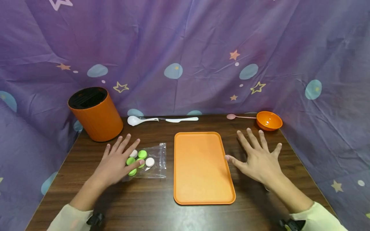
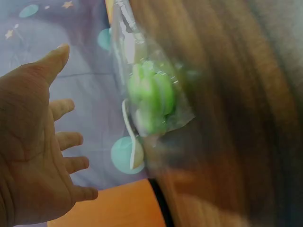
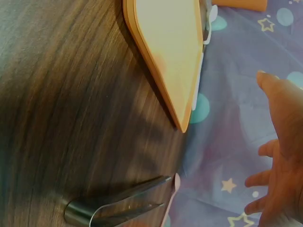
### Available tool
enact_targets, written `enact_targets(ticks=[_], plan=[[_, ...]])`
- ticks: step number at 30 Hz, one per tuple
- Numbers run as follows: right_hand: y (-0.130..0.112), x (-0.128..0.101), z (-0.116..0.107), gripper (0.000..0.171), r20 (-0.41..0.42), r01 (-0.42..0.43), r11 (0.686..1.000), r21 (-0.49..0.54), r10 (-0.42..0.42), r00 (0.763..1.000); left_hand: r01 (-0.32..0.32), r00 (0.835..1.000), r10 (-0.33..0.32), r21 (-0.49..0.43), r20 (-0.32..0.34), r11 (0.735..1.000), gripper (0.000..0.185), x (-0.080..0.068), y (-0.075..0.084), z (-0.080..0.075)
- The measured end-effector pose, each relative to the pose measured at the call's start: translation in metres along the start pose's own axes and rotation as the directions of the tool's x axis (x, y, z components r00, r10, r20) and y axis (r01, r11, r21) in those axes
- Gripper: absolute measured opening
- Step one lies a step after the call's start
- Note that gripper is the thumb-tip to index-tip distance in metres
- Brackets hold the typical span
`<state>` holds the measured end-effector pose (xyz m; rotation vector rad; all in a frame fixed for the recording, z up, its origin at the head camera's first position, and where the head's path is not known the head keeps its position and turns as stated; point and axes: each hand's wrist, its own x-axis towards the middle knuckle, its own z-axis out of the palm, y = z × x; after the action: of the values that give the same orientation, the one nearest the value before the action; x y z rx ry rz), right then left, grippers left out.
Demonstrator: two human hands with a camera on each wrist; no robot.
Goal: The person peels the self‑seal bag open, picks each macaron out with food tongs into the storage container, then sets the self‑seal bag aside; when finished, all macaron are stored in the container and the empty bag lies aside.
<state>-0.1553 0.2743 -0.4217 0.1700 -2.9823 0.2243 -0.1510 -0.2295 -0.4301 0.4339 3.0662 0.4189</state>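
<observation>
Hovering with spread fingers, your left hand (image 1: 115, 162) is over the clear plastic bag of green and white round pieces (image 1: 145, 160), not gripping it. Your right hand (image 1: 258, 158), also spread, holds nothing beside the flat orange plastic tray (image 1: 202, 170), which carries nothing yet.

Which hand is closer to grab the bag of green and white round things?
Probably the left hand. It hovers with fingers spread right over the clear bag of green and white discs, left of the orange tray. The right hand is on the tray's far side, so it would have to cross over.
</observation>
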Motion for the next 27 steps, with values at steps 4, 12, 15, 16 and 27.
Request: enact_targets(ticks=[4,12,15,16,27], plan=[[-0.004,0.001,0.001,0.109,0.009,0.007,1.000,-0.001,-0.007,1.000,-0.037,0.999,0.037,-0.007,0.010,0.999,0.085,0.000,-0.001,0.012],[-0.010,0.004,0.003,0.109,0.011,0.013,1.000,0.000,-0.013,1.000,-0.098,0.994,0.100,-0.071,0.033,0.993,0.076,-0.002,-0.004,0.030],[-0.011,0.003,0.005,0.108,0.011,0.014,1.000,0.002,-0.014,1.000,-0.123,0.991,0.128,-0.110,0.039,0.986,0.072,-0.001,-0.006,0.035],[-0.012,0.003,0.005,0.108,0.013,0.014,1.000,0.003,-0.014,1.000,-0.126,0.990,0.132,-0.125,0.046,0.984,0.072,-0.001,-0.006,0.036],[-0.018,0.006,0.010,0.105,0.037,0.046,0.999,0.002,-0.046,0.998,-0.119,0.986,0.136,-0.168,0.098,0.979,0.071,0.000,-0.010,0.044]])
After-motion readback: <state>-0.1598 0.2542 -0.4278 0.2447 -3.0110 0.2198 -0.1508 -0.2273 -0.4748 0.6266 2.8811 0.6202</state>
